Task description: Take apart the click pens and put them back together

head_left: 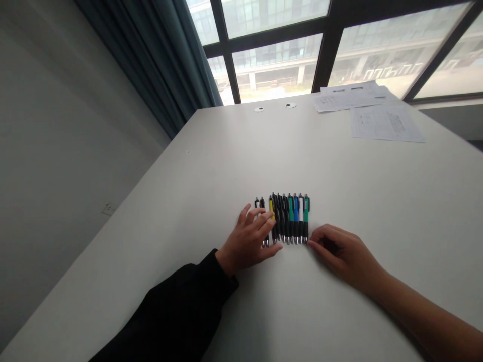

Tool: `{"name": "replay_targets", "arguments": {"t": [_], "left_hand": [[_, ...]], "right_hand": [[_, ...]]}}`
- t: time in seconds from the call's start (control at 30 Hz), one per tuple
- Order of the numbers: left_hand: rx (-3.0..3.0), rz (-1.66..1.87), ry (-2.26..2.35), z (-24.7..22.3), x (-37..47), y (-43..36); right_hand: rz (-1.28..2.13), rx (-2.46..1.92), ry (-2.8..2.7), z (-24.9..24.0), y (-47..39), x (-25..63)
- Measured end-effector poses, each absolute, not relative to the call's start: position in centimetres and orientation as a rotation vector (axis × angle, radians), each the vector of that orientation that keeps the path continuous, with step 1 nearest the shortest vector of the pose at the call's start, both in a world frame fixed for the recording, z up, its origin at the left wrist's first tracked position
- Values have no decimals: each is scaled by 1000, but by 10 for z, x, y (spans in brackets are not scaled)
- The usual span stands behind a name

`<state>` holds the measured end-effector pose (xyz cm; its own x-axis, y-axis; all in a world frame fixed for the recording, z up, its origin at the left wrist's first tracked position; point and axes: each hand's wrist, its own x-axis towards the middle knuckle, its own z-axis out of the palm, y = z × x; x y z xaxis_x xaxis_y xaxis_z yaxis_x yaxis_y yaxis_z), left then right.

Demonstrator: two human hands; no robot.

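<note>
A tight row of click pens lies side by side on the white table, their clickers pointing away from me. My left hand (249, 239), palm down with fingers spread, reaches over the left end of the row. Its fingertips are at a yellow pen (270, 203) and partly cover two black pens (262, 202) set slightly apart. Several black pens, a blue pen (296, 208), a white pen (301, 213) and green pens fill the rest. My right hand (345, 254) rests on its side, fingers curled together, fingertips by the lower tip of the rightmost green pen (306, 216).
Printed paper sheets (385, 123) lie at the table's far right. Two round cable holes (259, 109) sit near the far edge of the table (234, 151). Beyond are a large window (279, 70) and a dark blue curtain (162, 55); a grey wall is on the left.
</note>
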<state>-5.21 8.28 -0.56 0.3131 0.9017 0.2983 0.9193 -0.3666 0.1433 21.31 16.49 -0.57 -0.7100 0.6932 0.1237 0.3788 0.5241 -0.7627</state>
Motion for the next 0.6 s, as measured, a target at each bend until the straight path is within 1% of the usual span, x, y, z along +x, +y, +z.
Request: {"name": "replay_targets", "arguments": {"t": [0.37, 0.6], "left_hand": [[-2451, -449, -1851, -4, -48, 86], [-2333, -632, -1873, 0, -51, 84]], "right_hand": [[1008, -900, -2363, -6, 165, 212], [988, -900, -2370, -5, 165, 212]]}}
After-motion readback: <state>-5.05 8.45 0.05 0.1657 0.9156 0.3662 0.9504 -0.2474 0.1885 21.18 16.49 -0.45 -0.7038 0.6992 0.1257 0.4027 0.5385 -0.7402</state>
